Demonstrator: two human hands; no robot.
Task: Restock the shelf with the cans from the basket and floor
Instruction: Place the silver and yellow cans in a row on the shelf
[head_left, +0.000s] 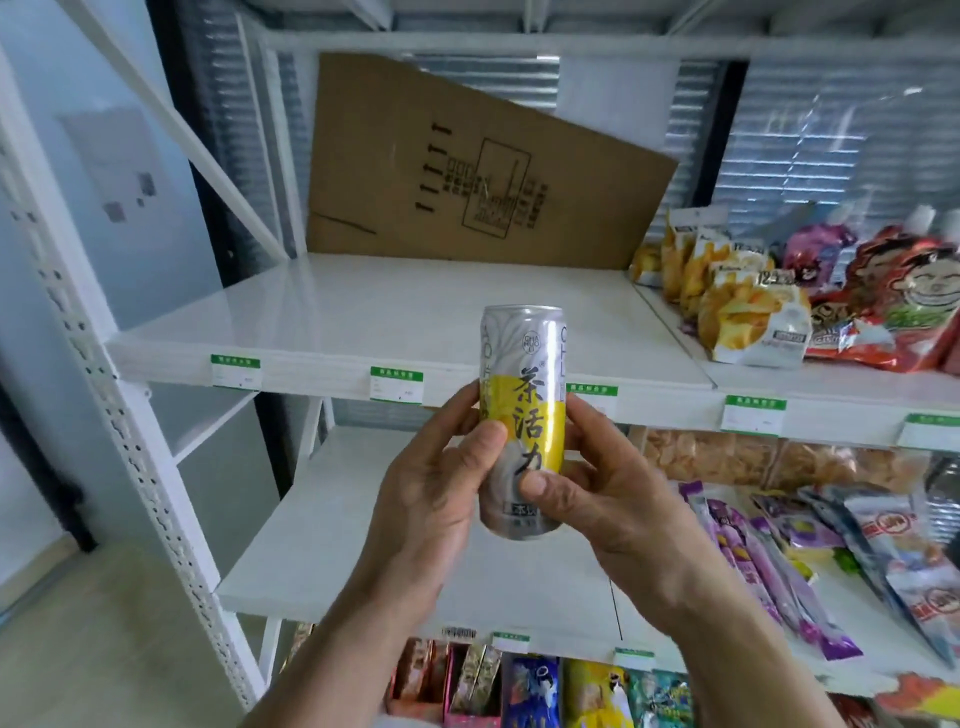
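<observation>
A tall silver and yellow can (524, 395) with black characters stands upright in the air in front of the white shelf (395, 312). My left hand (441, 493) grips its left side, thumb across the front. My right hand (597, 488) holds its right side, thumb pressed on the lower front. The can's top reaches just above the front edge of the upper shelf board, whose left section is bare. No basket or floor cans are in view.
A flattened cardboard sheet (467, 161) leans at the back of the upper shelf. Snack bags (748, 312) fill the right section. The shelf below holds purple packets (753, 545) on the right. A white upright post (104, 364) stands at the left.
</observation>
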